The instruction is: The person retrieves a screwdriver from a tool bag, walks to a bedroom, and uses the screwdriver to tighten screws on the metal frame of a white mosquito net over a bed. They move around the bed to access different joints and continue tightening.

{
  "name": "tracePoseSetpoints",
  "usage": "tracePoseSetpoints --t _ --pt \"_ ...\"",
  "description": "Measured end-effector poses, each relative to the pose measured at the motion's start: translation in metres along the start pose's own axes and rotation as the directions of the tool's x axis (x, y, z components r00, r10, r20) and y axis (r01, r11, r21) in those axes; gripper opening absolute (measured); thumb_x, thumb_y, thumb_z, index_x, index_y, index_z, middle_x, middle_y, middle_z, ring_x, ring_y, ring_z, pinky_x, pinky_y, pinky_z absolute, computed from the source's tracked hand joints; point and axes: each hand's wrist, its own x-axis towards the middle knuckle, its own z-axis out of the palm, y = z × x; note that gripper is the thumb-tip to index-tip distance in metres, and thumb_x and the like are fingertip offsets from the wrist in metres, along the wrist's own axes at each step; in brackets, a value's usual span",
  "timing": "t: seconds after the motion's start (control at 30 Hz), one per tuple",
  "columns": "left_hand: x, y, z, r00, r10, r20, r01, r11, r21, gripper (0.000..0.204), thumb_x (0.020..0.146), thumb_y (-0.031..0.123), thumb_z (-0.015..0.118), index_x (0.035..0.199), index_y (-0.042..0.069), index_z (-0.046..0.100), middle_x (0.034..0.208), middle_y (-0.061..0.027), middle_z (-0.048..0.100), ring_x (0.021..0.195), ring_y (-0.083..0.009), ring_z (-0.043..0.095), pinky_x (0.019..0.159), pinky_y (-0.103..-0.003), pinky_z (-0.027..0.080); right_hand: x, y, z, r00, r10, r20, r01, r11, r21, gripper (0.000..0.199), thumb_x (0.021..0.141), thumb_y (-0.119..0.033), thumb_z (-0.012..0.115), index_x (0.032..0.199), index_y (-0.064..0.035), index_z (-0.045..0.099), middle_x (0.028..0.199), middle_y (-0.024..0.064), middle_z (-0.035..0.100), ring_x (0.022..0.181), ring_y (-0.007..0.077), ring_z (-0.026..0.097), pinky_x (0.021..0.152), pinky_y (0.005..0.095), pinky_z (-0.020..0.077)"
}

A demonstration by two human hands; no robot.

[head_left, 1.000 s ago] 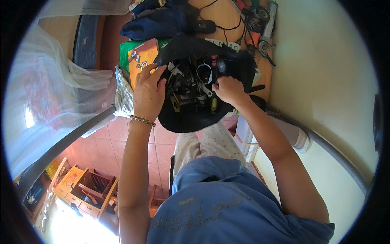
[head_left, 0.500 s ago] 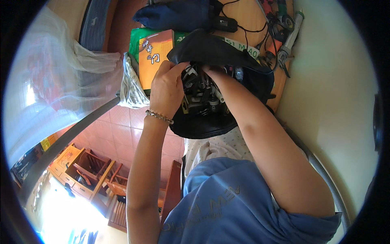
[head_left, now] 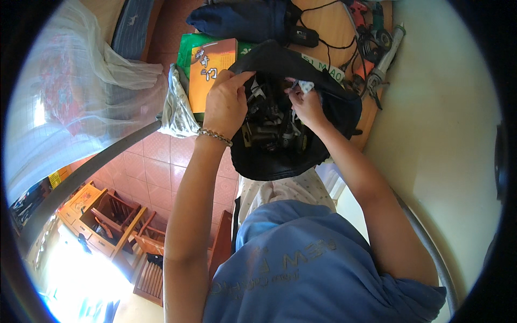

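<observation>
A black soft bag point(head_left: 257, 168) stands with its mouth open toward me, packed with dark and metallic tools point(head_left: 285, 132), most too jumbled to name. My left hand point(head_left: 226, 105), with a beaded bracelet at the wrist, is closed on the bag's left rim and holds it back. Inside the mouth, at the right, my right hand point(head_left: 308, 109) pinches a small pale item with dark specks point(head_left: 306, 86); its kind is unclear. The fingertips are partly lost in the bag's shadow.
Behind the bag lie an orange book point(head_left: 199, 89), a dark blue cloth bundle point(head_left: 242, 21) and a black adapter point(head_left: 303, 36) with cords. Power tools and a long tubular tool point(head_left: 389, 56) lie at far right, beside the wall point(head_left: 436, 118). A grey pole point(head_left: 102, 153) and white netting point(head_left: 91, 102) are left.
My right hand has drawn back from deep under the bag's far flap and now shows, with the small pale item in its fingers. My left hand keeps its hold on the rim.
</observation>
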Motion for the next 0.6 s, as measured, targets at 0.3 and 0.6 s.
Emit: tracePoseSetpoints --t 0.3,0.6 --pt "-0.010 0.006 -0.005 0.998 -0.042 0.038 0.045 0.996 -0.078 0.031 0.077 -0.002 0.059 0.106 0.006 0.064 0.092 -0.0143 0.057 0.081 -0.0285 0.057 0.072 -0.034 0.047 -0.058 -0.057 -0.023 0.983 0.169 0.068 -0.181 0.942 0.282 0.017 0.093 -0.016 0.053 0.104 -0.0072 0.062 0.085 0.0003 0.064 0.067 0.0055 0.057 0.056 0.0198 0.0462" --pt "-0.070 0.032 -0.010 0.984 -0.053 -0.170 0.029 0.990 -0.141 0.024 0.076 -0.002 0.061 0.100 0.001 0.065 0.103 -0.0154 0.058 0.096 -0.0297 0.057 0.085 -0.035 0.045 -0.063 -0.093 -0.049 0.973 0.227 0.035 -0.215 0.845 0.490 0.022 0.093 -0.019 0.053 0.106 -0.0016 0.058 0.089 0.0069 0.064 0.069 0.0076 0.057 0.062 0.0213 0.0493"
